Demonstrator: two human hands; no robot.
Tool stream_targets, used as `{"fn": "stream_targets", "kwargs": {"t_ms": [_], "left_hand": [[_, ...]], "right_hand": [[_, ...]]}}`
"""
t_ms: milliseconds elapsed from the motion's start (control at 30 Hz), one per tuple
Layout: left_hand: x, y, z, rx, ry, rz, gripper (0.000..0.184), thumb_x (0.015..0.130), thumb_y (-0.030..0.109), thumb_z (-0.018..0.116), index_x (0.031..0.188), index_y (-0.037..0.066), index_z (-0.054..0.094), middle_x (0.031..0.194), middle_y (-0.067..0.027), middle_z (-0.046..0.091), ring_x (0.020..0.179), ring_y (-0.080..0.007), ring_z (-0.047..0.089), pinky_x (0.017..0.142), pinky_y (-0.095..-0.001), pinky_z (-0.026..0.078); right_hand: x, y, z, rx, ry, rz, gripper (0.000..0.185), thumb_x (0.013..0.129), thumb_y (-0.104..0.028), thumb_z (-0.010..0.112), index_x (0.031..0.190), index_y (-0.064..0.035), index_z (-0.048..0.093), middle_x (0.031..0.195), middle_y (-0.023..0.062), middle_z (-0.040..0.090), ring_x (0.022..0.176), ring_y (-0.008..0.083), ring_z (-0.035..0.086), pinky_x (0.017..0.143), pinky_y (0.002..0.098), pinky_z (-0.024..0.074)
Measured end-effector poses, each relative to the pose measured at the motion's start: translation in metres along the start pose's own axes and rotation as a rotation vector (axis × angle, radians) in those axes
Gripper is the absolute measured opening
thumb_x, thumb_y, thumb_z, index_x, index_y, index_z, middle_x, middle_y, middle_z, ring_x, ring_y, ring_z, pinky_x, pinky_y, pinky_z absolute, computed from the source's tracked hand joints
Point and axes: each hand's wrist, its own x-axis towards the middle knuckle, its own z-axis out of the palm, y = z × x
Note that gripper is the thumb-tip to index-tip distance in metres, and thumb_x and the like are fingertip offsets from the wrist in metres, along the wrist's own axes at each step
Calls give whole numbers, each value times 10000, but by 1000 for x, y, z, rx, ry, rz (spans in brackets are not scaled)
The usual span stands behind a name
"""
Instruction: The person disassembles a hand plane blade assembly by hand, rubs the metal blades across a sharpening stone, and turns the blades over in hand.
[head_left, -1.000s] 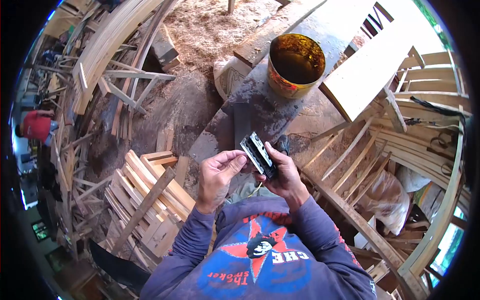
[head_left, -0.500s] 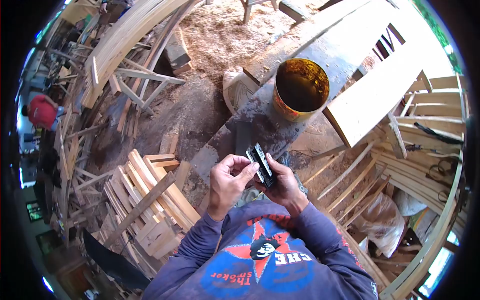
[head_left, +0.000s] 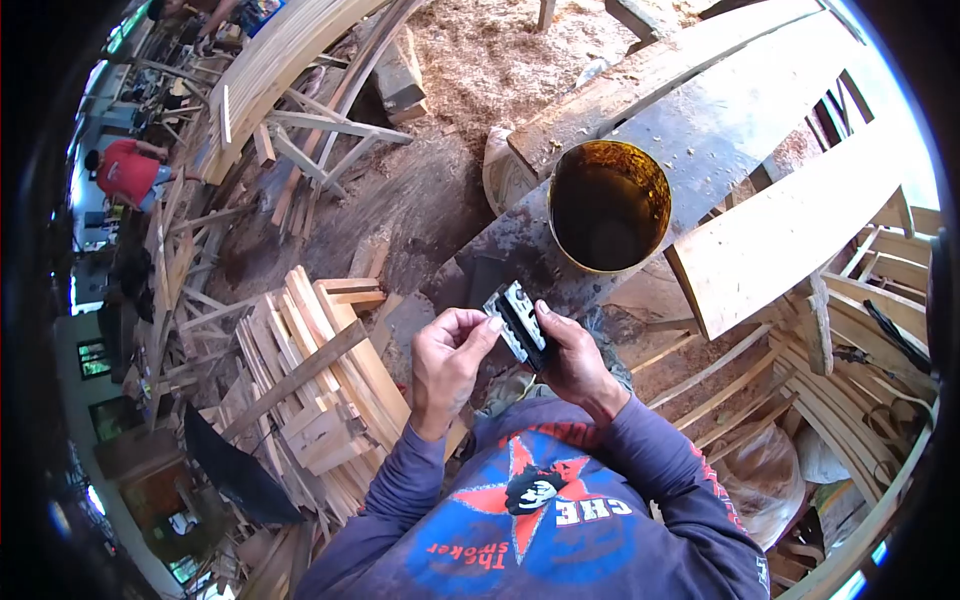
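A small black and silver metal device (head_left: pixel 518 325) is held over my lap. My right hand (head_left: pixel 577 362) wraps round its right side, thumb along the upper edge. On its left side, the thumb and fingers of my left hand (head_left: pixel 447 365) are pinched together at the silver edge; whether anything small is between them is hidden. Just beyond the device, a dark flat strip (head_left: pixel 487 278) lies on the stained bench (head_left: pixel 590 288). A round container (head_left: pixel 610 206) with dark contents and amber-streaked walls stands on the bench.
Stacked light wood pieces (head_left: pixel 335 375) lie to the left, with a black sheet-like object (head_left: pixel 235 465) near them. A wide pale board (head_left: pixel 790 235) extends at the right. Sawdust (head_left: pixel 480 60) covers the floor ahead. A person in a red shirt (head_left: pixel 130 172) is at the far left.
The view has shifted, so the container and bench sit lower in it. My left fingers have moved from beside the device to its silver edge. My right hand keeps its hold.
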Motion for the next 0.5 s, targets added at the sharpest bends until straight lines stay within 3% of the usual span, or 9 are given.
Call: {"fn": "stream_targets", "kwargs": {"t_ms": [100, 200, 333, 400, 433, 500], "left_hand": [[3, 10, 7, -28, 65, 12, 140, 943, 106, 766, 1002, -13, 719, 898, -44, 728, 785, -73, 652, 736, -203, 508], [4, 18, 13, -19, 116, 19, 159, 941, 127, 768, 992, -18, 726, 888, -51, 728, 778, -83, 650, 744, -226, 512], [7, 28, 26, -81, 251, 101, 192, 970, 152, 745, 1048, -19, 707, 909, -71, 734, 805, -105, 668, 794, -241, 525], [6, 26, 33, -152, 257, 187, 274, 973, 177, 750, 1148, -20, 675, 1053, -94, 727, 950, -118, 664, 879, -250, 513], [4, 24, 37, -147, 177, 215, 384, 955, 193, 778, 1242, -19, 633, 1166, -94, 686, 1044, -119, 628, 922, -254, 497], [-4, 21, 39, -123, -5, 231, 702, 885, 258, 854, 1447, 2, 520, 1421, -99, 563, 1265, -148, 537, 1006, -276, 461]], "right_hand": [[1, -12, -1, -63, -19, -16, 382, 1110, -336, 502, 1255, -36, 689, 1097, 51, 754, 928, 112, 713, 798, 275, 567], [1, -23, 1, -79, -20, -3, 388, 1111, -332, 499, 1260, -27, 686, 1101, 50, 755, 935, 114, 713, 829, 266, 560], [-4, -40, 2, -80, -16, 47, 389, 1108, -354, 503, 1227, -38, 695, 1067, 55, 752, 894, 112, 703, 767, 275, 560], [-9, -51, 1, 17, -113, 200, 399, 1101, -392, 507, 1180, -54, 703, 992, 59, 746, 803, 114, 685, 666, 287, 540], [-11, -50, 8, 11, 17, 230, 409, 1094, -426, 509, 1162, -68, 694, 887, 50, 719, 696, 119, 643, 575, 291, 486], [-16, -60, 19, 71, -33, 255, 408, 1094, -431, 509, 1167, -71, 686, 858, 42, 705, 672, 124, 630, 561, 290, 470]]}}
